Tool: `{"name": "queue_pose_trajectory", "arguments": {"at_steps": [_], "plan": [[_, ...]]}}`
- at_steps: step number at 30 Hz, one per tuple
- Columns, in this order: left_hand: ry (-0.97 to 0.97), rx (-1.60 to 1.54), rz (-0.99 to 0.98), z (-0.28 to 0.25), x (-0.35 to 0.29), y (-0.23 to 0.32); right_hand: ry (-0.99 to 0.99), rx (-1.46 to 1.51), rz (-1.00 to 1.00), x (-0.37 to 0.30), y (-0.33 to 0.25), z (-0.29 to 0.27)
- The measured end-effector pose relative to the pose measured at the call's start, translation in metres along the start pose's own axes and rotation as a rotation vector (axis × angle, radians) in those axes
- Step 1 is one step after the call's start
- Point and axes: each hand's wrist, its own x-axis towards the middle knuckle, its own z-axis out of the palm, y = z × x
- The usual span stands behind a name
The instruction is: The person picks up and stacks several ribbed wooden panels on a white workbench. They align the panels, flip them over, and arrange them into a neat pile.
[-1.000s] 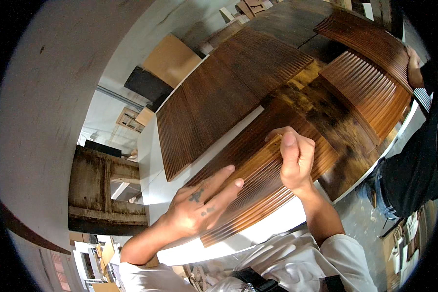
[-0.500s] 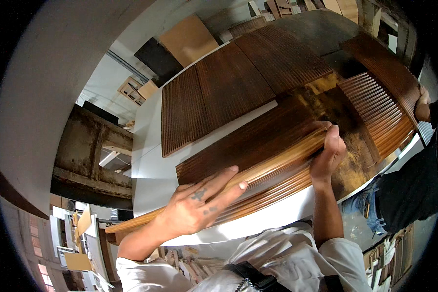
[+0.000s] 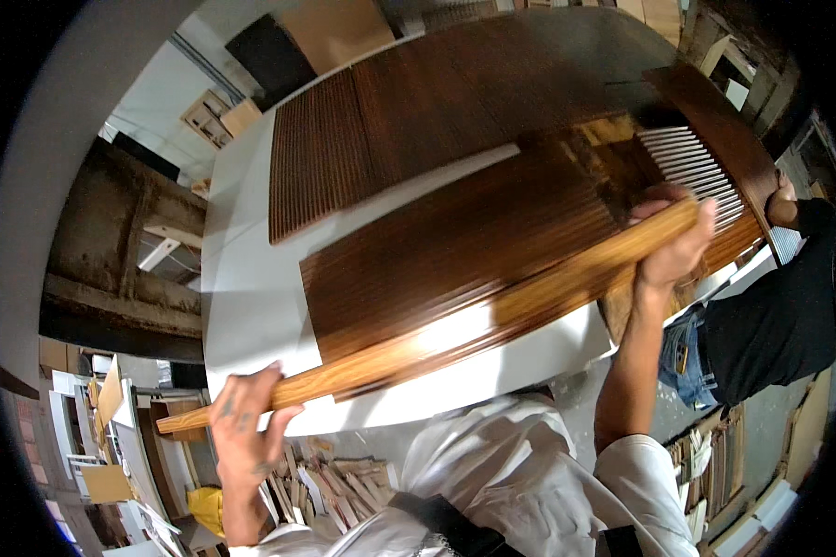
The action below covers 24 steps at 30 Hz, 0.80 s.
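A long brown wooden board [image 3: 529, 297] with a glossy, grained near side slants across the front of the table, smeared by motion. Its right end is gripped by my right hand [image 3: 675, 249], thumb on the near side and fingers behind. My left hand [image 3: 246, 418] holds it towards the left end, which sticks out past my fingers. Just behind the board lies a dark fluted panel [image 3: 455, 246] on the white tabletop [image 3: 241, 288]. Whether the board touches that panel I cannot tell.
More dark fluted panels [image 3: 427, 102] cover the far side of the table. At the right, a co-worker in a black top [image 3: 771, 306] has a hand [image 3: 785, 202] on a dark panel [image 3: 715, 130]. Wood offcuts [image 3: 330, 487] are piled below the table.
My left hand has slid to the left along the board. My right hand has moved right and up with its end, and the board has tilted to show more of its near side.
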Motion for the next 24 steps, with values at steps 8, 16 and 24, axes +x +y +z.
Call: {"name": "queue_pose_trajectory", "arguments": {"at_steps": [8, 16, 24], "plan": [[0.255, -0.079, -0.406, -0.028, -0.2, -0.132, -0.35, 0.123, 0.197, 0.034, 0.012, -0.116], [0.915, -0.283, -0.932, 0.021, -0.258, -0.156, -1.181, 0.495, 0.405, 0.056, -0.021, -0.142], [1.069, -0.973, -0.686, 0.107, -0.196, -0.189, -0.661, 0.266, 0.165, 0.08, 0.011, -0.102]]}}
